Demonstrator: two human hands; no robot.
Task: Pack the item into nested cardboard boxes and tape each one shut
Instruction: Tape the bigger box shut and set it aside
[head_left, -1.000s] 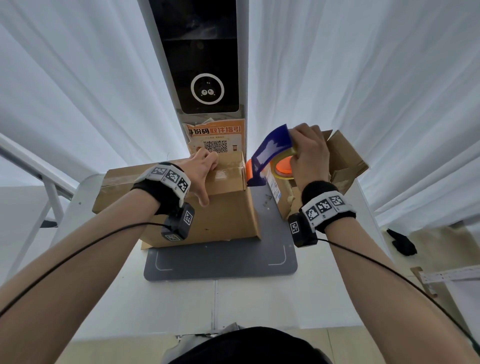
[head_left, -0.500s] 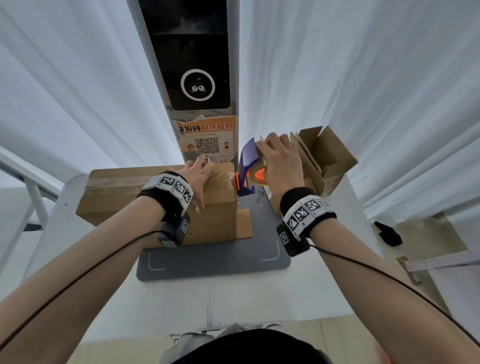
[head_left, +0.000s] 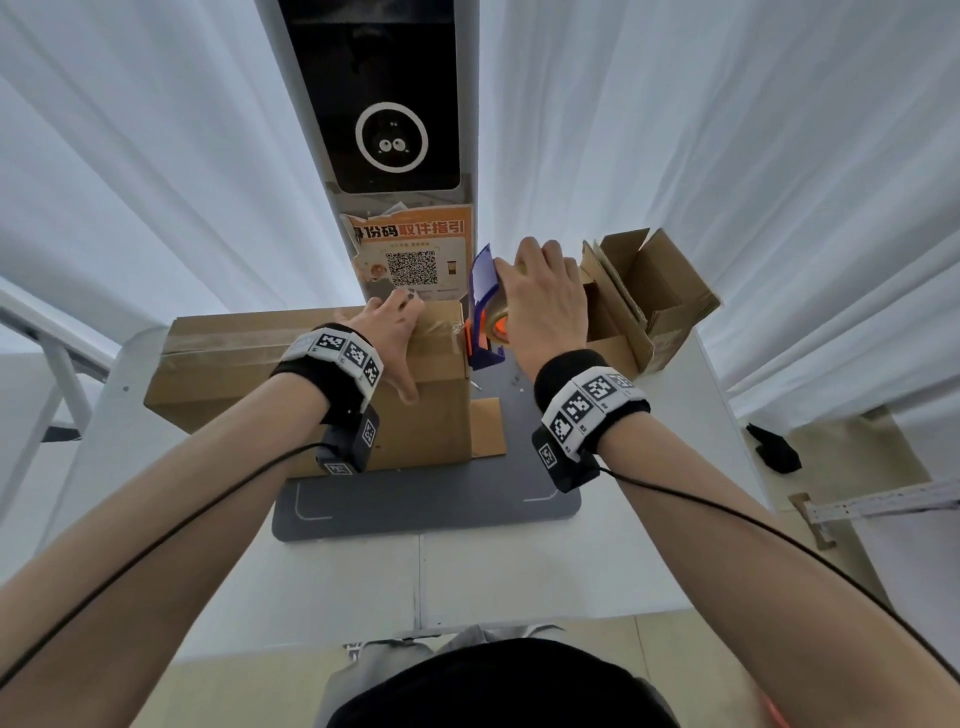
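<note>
Large closed cardboard box (head_left: 270, 374) standing on the grey mat (head_left: 431, 499) at the left of the white tabletop (head_left: 519, 571), clear tape running along its top seam to the right edge. Left hand (head_left: 395, 338) pressed flat on the box top near that edge, fingers (head_left: 402, 306) extended toward the far rim, thumb hanging over the near face, gripping nothing. Blue-and-orange tape dispenser (head_left: 483, 312) held upright just beside the box's right end, right hand (head_left: 545, 306) wrapped over its roll, fingers curled round it. Loose cardboard flap (head_left: 488, 428) lying flat on the mat at the box's right foot. Smaller open box (head_left: 644, 296) near the right tabletop edge, flaps up, just behind the right hand. Bare mat and tabletop stretching toward the person. White curtains (head_left: 727, 182) behind, either side of a kiosk column (head_left: 389, 130).
</note>
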